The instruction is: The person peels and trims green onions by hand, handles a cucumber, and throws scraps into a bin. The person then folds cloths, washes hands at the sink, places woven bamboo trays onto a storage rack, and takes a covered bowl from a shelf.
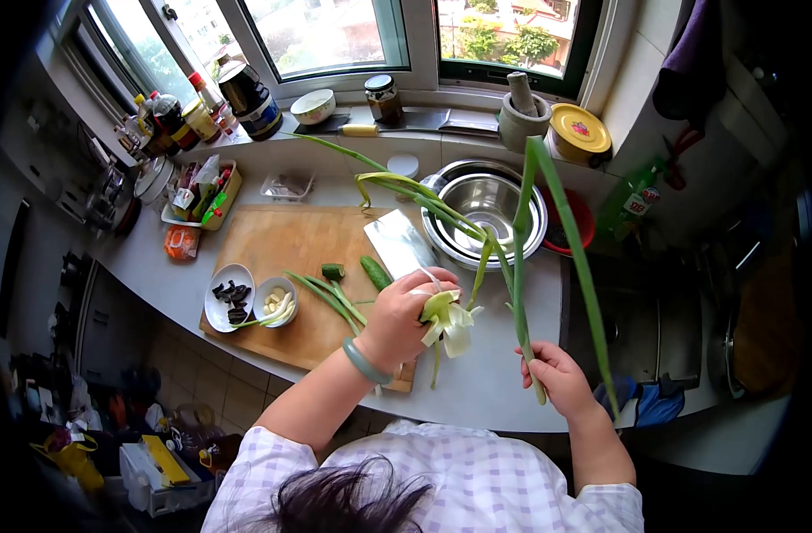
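My left hand (400,322), with a bracelet at the wrist, is closed around a bunch of pale green and white scallion trimmings (450,322). Just beyond it lies the cleaver (397,242), blade flat over the board's right edge; its handle is hidden at my hand. My right hand (555,377) grips a long scallion (521,258) near its lower end, with bent leaves rising over the steel bowls. On the wooden cutting board (273,235) are a cucumber (375,272), a short cucumber piece (332,271) and more scallion stalks (330,298).
A plate of dark pieces (230,298) and a bowl of garlic cloves (275,302) sit at the board's left. Nested steel bowls (486,209) stand behind, a red basin (570,222) beside them. The sink (632,311) is at right; jars and a mortar (523,115) line the sill.
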Tool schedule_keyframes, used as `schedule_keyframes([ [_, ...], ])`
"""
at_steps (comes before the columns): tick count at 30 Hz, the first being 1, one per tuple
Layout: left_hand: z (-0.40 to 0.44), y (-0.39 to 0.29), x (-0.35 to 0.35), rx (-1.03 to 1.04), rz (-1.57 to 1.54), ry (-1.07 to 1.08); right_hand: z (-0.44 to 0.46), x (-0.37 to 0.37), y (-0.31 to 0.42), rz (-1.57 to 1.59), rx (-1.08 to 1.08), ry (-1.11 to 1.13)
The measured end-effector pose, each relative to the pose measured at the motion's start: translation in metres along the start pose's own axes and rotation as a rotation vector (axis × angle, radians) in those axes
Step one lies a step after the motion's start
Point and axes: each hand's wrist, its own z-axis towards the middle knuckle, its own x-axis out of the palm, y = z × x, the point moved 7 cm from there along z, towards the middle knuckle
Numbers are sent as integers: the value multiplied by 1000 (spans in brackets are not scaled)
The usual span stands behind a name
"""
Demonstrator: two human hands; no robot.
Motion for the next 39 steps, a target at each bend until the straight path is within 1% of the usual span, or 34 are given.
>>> schedule_keyframes([
  [1,0,3,4,-73,23,52,-2,2,0,6,20,21],
  [4,13,-8,12,121,387,97,-3,8,-8,52,86,93],
  [5,14,-6,17,201,444,97,-4,9,-10,72,108,118],
  [8,17,-4,26,270,572,237,-5,6,-16,138,167,120],
  [11,12,-5,41,351,565,375,-9,8,-8,144,204,100],
  [13,6,-7,49,384,572,451,-10,9,-3,59,179,92],
  [17,-1,-6,55,357,531,461,-11,7,4,-16,112,70],
  [20,6,-10,47,222,374,379,-11,14,6,104,76,119],
  [21,9,-12,42,209,279,261,-11,15,9,127,55,135],
  [23,9,-8,41,150,165,220,-13,18,16,174,15,162],
  [25,7,-6,37,58,43,145,-17,13,22,87,-21,185],
  [26,6,13,25,-184,-227,39,-21,9,24,46,-37,198],
  [28,-4,53,0,-665,-760,-183,-31,-16,22,49,-38,139],
  [30,10,46,-29,-576,-656,-149,-36,-28,24,37,-21,93],
  [31,10,49,-28,-601,-731,-78,-38,-30,23,28,1,84],
  [34,4,39,-17,-570,-234,165,-38,-31,26,37,50,85],
  [36,6,24,0,-329,-174,243,-38,-30,29,58,81,95],
  [38,17,-7,10,11,240,323,-40,-30,28,98,121,181],
  [39,17,-9,13,-8,259,320,-40,-28,28,116,140,227],
])
